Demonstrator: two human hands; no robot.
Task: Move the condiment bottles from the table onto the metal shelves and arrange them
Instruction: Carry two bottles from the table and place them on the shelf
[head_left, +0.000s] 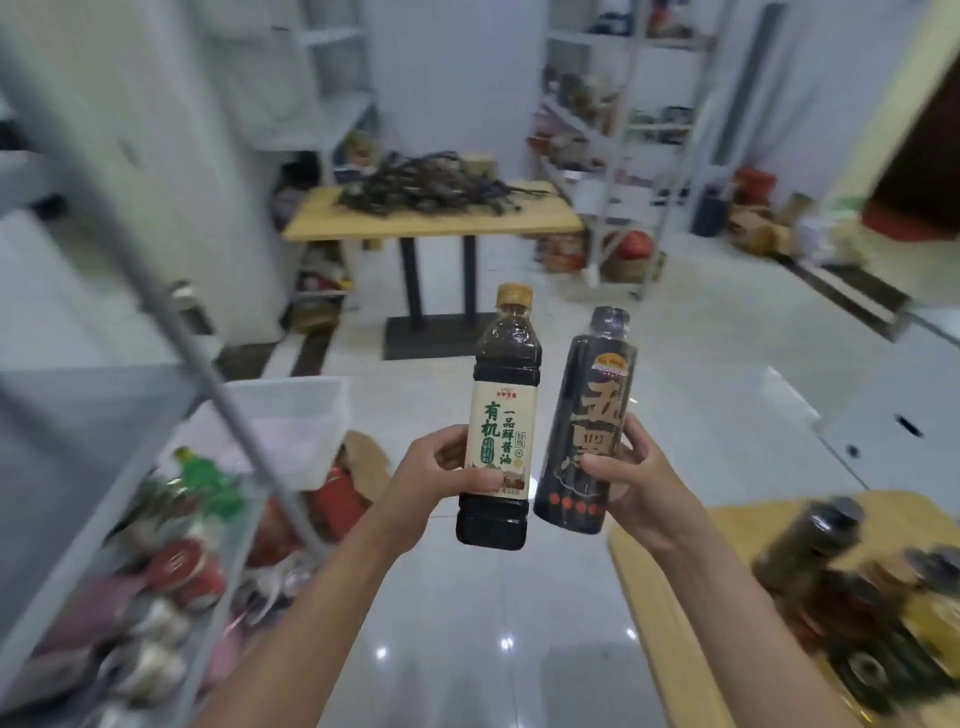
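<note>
I hold two bottles side by side above the floor (467, 623): my left hand (431, 478) grips the soy sauce bottle (501, 415), my right hand (631, 483) the other bottle (587, 421). Left of them stands the metal shelf (104, 519), right of them the table (670, 597) bearing more bottles (857, 597), behind them a second table (431, 218).

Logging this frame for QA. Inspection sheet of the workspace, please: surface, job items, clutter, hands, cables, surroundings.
Surface: wooden table lower right, partly covered by blurred bottles.
Job's things: cream-label bottle and black bottle, both upright in mid-air.
Clutter: metal shelf at left crowded with blurred packets and bottles.
Grippers: left hand holds the cream-label bottle; right hand holds the black bottle, fingers wrapped around.
Cables: dark tangled pile on the far table, possibly cables.
Surroundings: glossy tiled floor, white shelving behind.
</note>
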